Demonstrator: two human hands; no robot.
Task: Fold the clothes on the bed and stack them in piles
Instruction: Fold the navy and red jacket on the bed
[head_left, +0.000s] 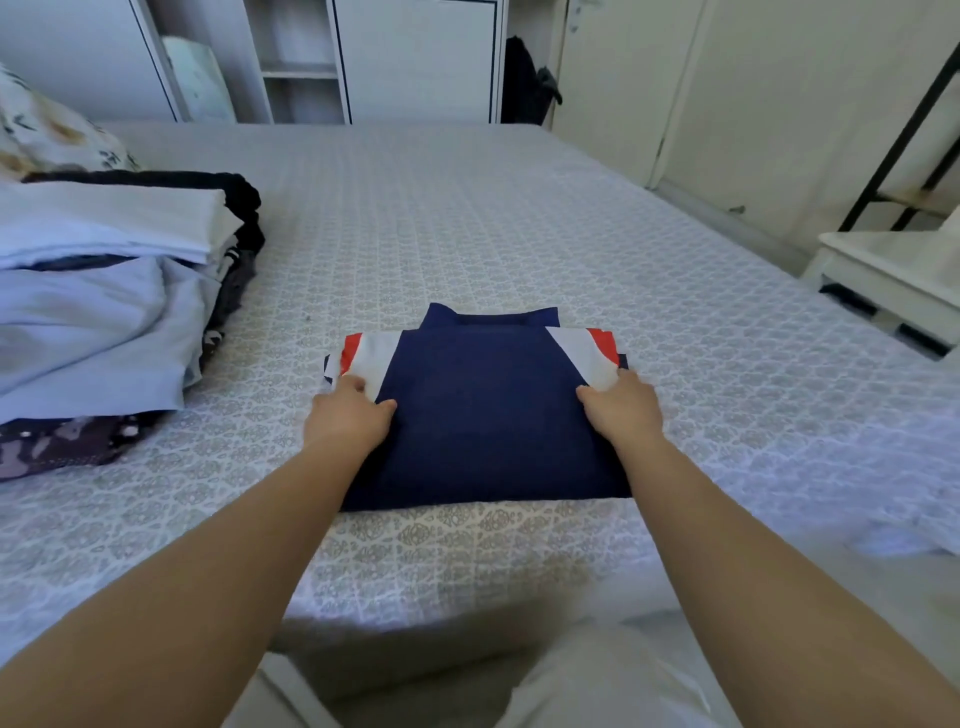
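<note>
A folded navy polo shirt (485, 415) with white and red shoulder stripes lies flat in the middle of the bed (467, 218), collar pointing away from me. My left hand (349, 413) grips its left edge, fingers curled under the fabric. My right hand (623, 408) grips the right edge the same way. A heap of clothes (104, 312) sits at the left of the bed: folded white and pale blue pieces on top, dark patterned garments underneath.
A patterned pillow (47, 135) lies at the far left. White wardrobes and shelves (363, 57) stand beyond the bed. A white bedside table (893, 270) and a black metal frame (904, 130) stand on the right.
</note>
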